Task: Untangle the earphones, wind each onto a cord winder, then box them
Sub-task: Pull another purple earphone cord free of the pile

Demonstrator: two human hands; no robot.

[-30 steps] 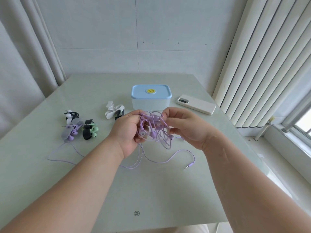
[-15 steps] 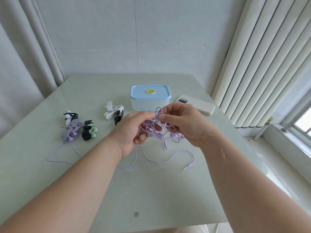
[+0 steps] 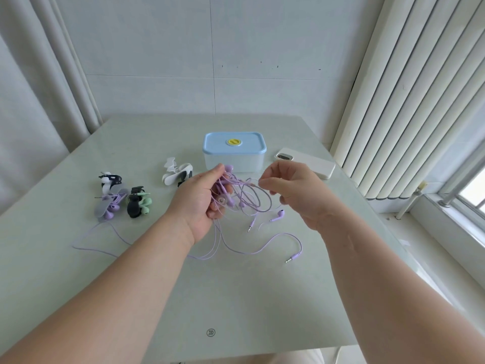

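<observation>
Clearly untangling step: my left hand (image 3: pixel 202 198) grips purple earphone tangle (image 3: pixel 245 199) mid-frame, right hand (image 3: pixel 288 187) pinches one strand of it. Next, I judge: draw that loop out gently.

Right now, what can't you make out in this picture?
- Head view: how many earphones make up the purple tangle; cords overlap and the left hand covers part.
- Head view: what the box holds; its blue lid is on and its walls are frosted.
- Head view: the white cord winder; the left hand covers one end.
</observation>
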